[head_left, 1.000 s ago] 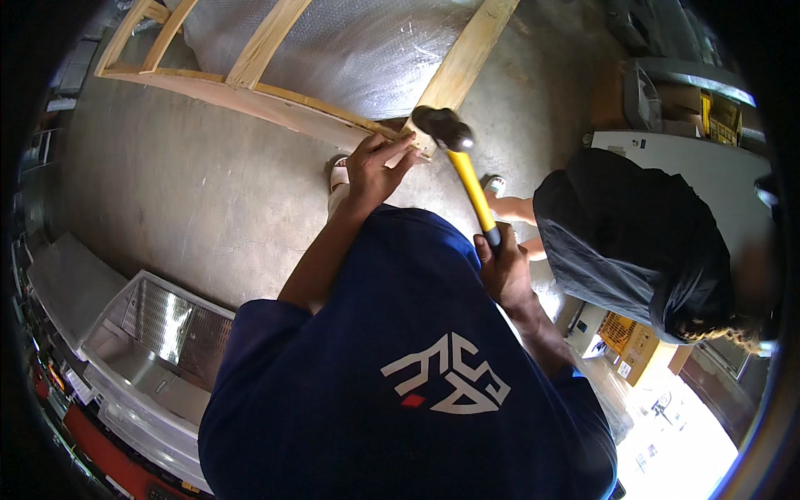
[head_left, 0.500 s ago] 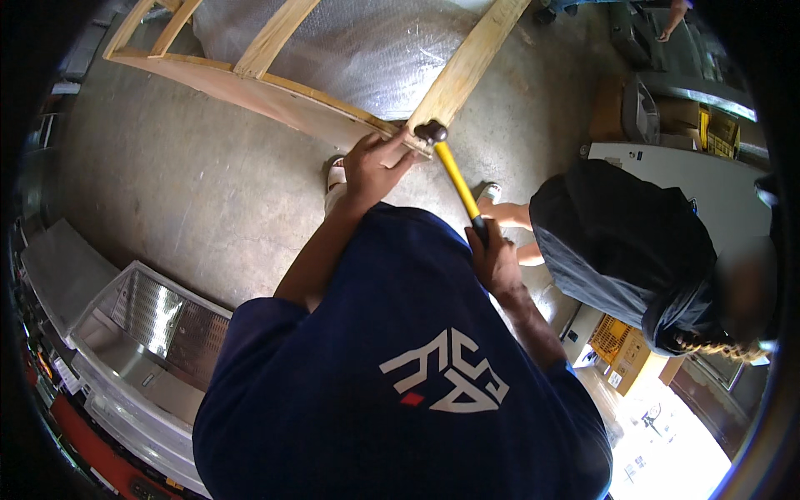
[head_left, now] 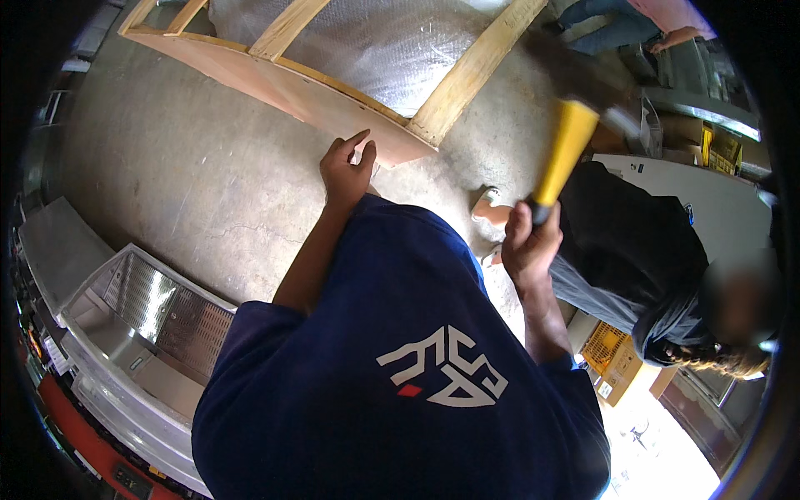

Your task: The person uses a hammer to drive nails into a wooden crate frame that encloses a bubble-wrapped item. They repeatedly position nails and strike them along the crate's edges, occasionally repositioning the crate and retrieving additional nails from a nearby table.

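Since half a second ago, I see the hammer (head_left: 567, 150) has swung up off the near corner of the wooden frame (head_left: 475, 79) and out to its right, and the left hand (head_left: 346, 171) has drawn back from that corner.

I have the right hand (head_left: 532, 246) wrapped firmly around the dark grip at the end of the hammer's yellow handle; the head is smeared by motion, to the right of the frame. The left hand is loosely spread, index finger and thumb parted, and I make out nothing in its hold. Its fingertips overlap the frame's plywood side (head_left: 325, 108), short of the corner; I cannot tell whether they touch.

Bubble wrap (head_left: 375, 50) shows between the frame's slats, and the concrete floor (head_left: 208, 167) spreads to the near side of it. Right of the frame I get a co-worker's black garment (head_left: 633, 242) and sandalled foot (head_left: 487, 200); farther right of the frame, beyond the hammer, is a second person in a pink top (head_left: 679, 17). A cardboard box (head_left: 625, 371) sits well to the frame's near right, and a metal-lined tub (head_left: 200, 325) to its near left.
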`<state>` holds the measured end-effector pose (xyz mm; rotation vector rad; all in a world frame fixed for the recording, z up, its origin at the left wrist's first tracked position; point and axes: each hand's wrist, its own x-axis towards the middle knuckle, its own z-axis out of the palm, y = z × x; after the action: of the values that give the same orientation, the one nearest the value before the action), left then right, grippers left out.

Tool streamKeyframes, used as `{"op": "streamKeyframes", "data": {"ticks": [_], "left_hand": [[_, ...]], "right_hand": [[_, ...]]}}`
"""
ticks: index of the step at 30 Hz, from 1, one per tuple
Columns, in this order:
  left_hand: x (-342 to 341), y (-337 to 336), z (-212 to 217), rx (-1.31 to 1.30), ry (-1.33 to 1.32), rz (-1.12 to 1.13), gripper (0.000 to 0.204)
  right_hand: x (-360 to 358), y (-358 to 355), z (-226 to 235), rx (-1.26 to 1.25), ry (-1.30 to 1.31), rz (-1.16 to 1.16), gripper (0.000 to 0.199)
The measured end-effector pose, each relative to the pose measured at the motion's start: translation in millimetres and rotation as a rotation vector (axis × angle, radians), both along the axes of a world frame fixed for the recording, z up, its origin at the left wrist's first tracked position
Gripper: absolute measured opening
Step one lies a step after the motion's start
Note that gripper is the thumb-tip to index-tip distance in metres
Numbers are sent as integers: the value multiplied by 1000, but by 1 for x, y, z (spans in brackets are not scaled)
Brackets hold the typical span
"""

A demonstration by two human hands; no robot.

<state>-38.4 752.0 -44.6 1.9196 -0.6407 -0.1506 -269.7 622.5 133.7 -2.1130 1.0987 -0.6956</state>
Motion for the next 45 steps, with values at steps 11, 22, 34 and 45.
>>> {"op": "streamKeyframes", "data": {"ticks": [11, 22, 34, 45], "left_hand": [[-11, 4, -41, -239, 702, 184, 29], [-13, -7, 38, -715, 1475, -135, 44], [-36, -45, 116, -847, 1789, -484, 45], [-29, -75, 115, -477, 1673, -584, 47]], "right_hand": [[-24, -7, -27, 189, 189, 58, 32], [-43, -8, -58, 179, 155, 36, 28], [32, 19, -17, 514, -95, -20, 26], [78, 26, -15, 485, 86, -220, 42]]}}
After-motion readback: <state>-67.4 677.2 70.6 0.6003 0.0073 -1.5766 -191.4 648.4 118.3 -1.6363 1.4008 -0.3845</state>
